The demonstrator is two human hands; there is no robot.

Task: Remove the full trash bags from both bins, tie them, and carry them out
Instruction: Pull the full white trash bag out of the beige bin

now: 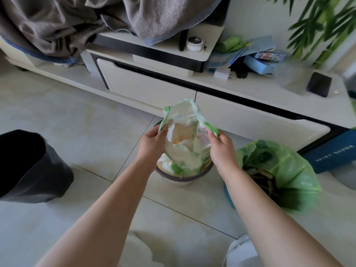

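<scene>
A white and green trash bag (185,151) rises out of a small round bin (183,179) on the floor in front of me. My left hand (153,143) pinches the bag's left edge and my right hand (222,149) pinches its right edge, holding the mouth apart. Paper and other waste show inside. To the right stands a second bin (229,197), mostly hidden under its green bag (285,170), which is draped over the rim with dark waste inside.
A low white TV cabinet (240,116) runs behind the bins, with grey towels (77,22), boxes and a black phone (318,84) on it. A dark stool or container (28,166) stands at left. A blue box (333,153) lies at right. Tiled floor surrounds the bins.
</scene>
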